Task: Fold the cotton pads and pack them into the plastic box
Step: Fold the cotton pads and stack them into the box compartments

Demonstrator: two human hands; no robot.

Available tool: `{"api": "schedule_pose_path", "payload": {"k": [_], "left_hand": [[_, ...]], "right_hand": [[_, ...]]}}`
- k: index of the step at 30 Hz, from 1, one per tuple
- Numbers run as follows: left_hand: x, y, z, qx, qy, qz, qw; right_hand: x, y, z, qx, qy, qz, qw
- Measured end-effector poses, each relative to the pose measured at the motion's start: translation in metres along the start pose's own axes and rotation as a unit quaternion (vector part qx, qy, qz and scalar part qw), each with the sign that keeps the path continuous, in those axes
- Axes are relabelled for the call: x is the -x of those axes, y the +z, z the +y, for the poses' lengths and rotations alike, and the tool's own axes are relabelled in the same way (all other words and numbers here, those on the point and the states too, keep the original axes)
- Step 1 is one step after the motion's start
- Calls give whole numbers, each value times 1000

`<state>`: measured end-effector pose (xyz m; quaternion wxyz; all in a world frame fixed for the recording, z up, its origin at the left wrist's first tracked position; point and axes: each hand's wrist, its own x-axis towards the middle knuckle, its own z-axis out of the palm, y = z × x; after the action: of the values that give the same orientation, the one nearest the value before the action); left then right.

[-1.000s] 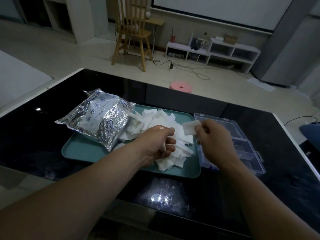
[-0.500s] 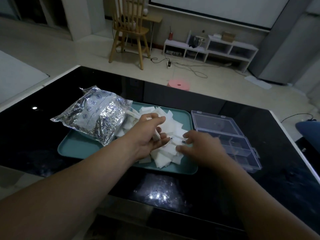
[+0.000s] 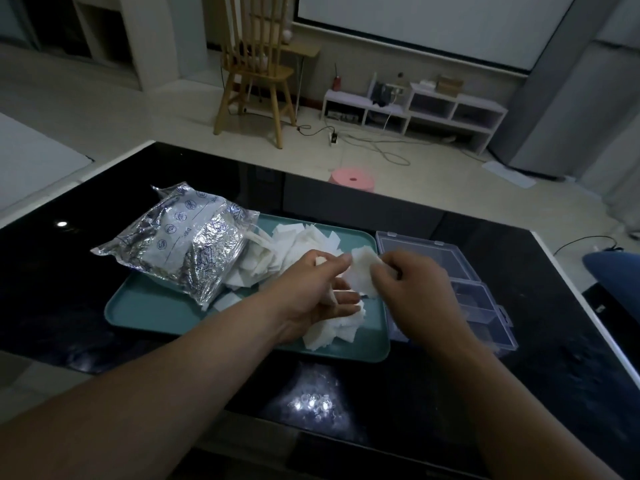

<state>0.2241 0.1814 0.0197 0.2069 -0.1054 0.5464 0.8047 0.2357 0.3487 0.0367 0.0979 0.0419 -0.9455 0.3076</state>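
Note:
A teal tray on the black table holds a loose pile of white cotton pads. Above the tray's right part, my left hand and my right hand both pinch one white cotton pad held up between them. My left hand also keeps a small folded pad tucked under its fingers. The clear plastic box lies open just right of the tray, partly hidden behind my right hand; its divided compartments look empty where visible.
A crinkled silver foil bag lies on the tray's left half, with pads spilling from its mouth. The black glossy table ends in a white edge at right. Beyond it stand a pink stool and a wooden chair.
My right hand dipped down to the pad pile half a second ago and has come back up with a fresh pad. My left hand has now taken hold of its other edge.

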Motion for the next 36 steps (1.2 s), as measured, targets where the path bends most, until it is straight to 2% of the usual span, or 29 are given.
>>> {"api": "schedule_pose_path", "payload": {"k": [5,8,9,11,13,14,16,18,22,24,25,26,28,30,33,36], "left_hand": [[5,3,-1,-10,32,-39,999],[2,-3,-3,-123,91,53,987],[1,-7,-4,-194,132,95,967],[-1,-13,-4,-347,237,134,898],[3,-13,-4,-438,309,67,841],[5,-11,-5,-457,313,21,832],[6,-8,-9,-460,289,-36,839],[5,-8,-11,-455,264,-54,848],[7,-10,-5,-398,218,-43,890],[5,-10,-3,-332,192,-16,923],[3,-10,-2,-287,181,1,941],[0,-10,-1,-235,167,16,958],[-2,-7,0,-125,130,21,983],[1,-2,-2,-69,101,-3,993],[3,2,-8,-51,86,-50,994],[0,-5,-2,-11,61,-41,997]], "right_hand": [[12,15,-18,-38,-33,2,999],[7,11,-16,-55,3,10,998],[4,9,-14,-57,15,12,998],[2,5,-11,-61,31,3,998],[2,2,-11,-95,43,-22,994],[2,1,-11,-121,49,-37,991],[3,2,-12,-159,54,-68,984],[2,3,-9,-196,61,-108,973],[-1,6,-4,-356,137,-189,905],[-2,6,-5,-391,162,-187,886],[-3,7,-5,-376,161,-162,898],[-4,7,-5,-323,147,-120,927],[-4,10,-4,-155,86,-18,984],[1,15,-8,-51,17,31,998],[9,23,-17,-10,-47,16,999],[8,22,-16,-21,-98,-37,994]]}}
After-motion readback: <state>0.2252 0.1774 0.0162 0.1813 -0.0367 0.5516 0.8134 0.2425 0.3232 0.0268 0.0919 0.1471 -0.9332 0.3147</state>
